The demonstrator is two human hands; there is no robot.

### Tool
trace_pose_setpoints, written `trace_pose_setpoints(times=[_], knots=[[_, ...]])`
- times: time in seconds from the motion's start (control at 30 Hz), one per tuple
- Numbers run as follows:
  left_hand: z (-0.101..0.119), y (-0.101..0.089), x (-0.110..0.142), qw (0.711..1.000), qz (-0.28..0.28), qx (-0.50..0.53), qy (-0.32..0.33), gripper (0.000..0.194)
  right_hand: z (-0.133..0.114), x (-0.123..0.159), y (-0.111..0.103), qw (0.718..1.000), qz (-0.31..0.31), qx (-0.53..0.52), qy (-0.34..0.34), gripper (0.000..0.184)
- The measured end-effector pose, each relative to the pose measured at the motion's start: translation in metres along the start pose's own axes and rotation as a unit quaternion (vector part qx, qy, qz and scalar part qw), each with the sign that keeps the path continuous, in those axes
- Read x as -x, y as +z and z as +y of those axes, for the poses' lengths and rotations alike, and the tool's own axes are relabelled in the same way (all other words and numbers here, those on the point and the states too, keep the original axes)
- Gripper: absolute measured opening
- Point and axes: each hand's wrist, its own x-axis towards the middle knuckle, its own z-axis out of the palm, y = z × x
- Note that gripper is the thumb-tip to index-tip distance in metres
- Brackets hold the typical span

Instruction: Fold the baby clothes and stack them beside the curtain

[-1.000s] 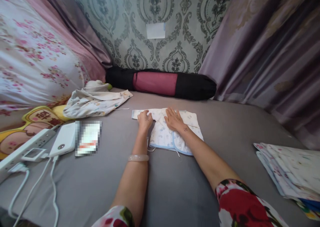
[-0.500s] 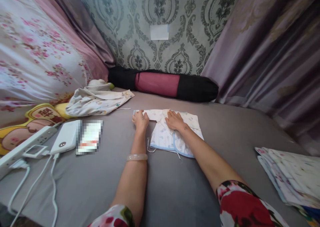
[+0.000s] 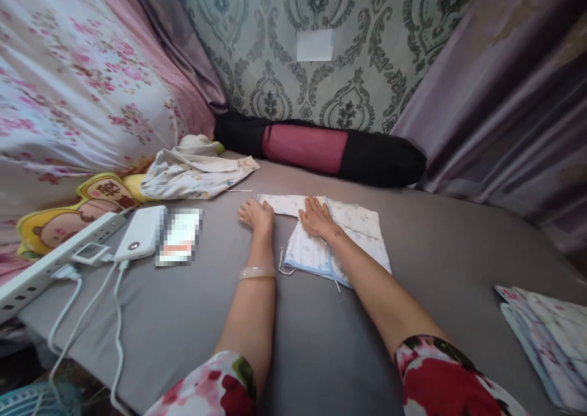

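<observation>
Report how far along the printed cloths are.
Looks done: the folded stack of printed white cloths, right edge. In hand: the blue-trimmed white garment, one sleeve outstretched, left hand by its end, right hand flat on the cloth. Probably left: folding it, plus the crumpled printed cloth.

I see a grey-sheeted bed (image 3: 440, 238) bearing a small white garment (image 3: 307, 251). A white power bank (image 3: 142, 234) and a black-and-pink bag (image 3: 305, 148) also lie on it.

Green-grey damask wallpaper (image 3: 302, 92); mauve curtain (image 3: 495, 92) at right.
</observation>
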Motion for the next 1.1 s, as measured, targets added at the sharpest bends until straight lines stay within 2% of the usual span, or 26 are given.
trace_pose_setpoints(times=[0.3, 0.43, 0.73, 0.87, 0.97, 1.1], knots=[[-0.004, 0.009, -0.004, 0.999, -0.001, -0.038, 0.028, 0.03, -0.002, -0.005, -0.008, 0.999, -0.03, 0.012, 0.0, 0.065], [-0.006, 0.01, -0.007, 0.999, -0.015, -0.035, 0.023, 0.03, 0.0, -0.008, -0.018, 0.998, -0.065, 0.011, -0.007, 0.066], [-0.002, 0.007, -0.008, 1.0, -0.026, 0.006, 0.003, 0.027, 0.01, -0.016, -0.034, 0.994, -0.103, 0.001, -0.036, 0.064], [0.001, 0.006, -0.013, 0.998, -0.026, 0.055, -0.015, 0.026, 0.015, -0.021, -0.037, 0.991, -0.126, 0.004, -0.041, 0.064], [0.004, 0.007, -0.021, 0.99, -0.036, 0.134, -0.01, 0.019, 0.017, -0.024, -0.037, 0.989, -0.138, 0.007, -0.045, 0.065], [0.015, 0.012, -0.027, 0.957, -0.042, 0.285, 0.017, 0.009, 0.014, -0.024, -0.036, 0.991, -0.123, 0.025, -0.041, 0.064]])
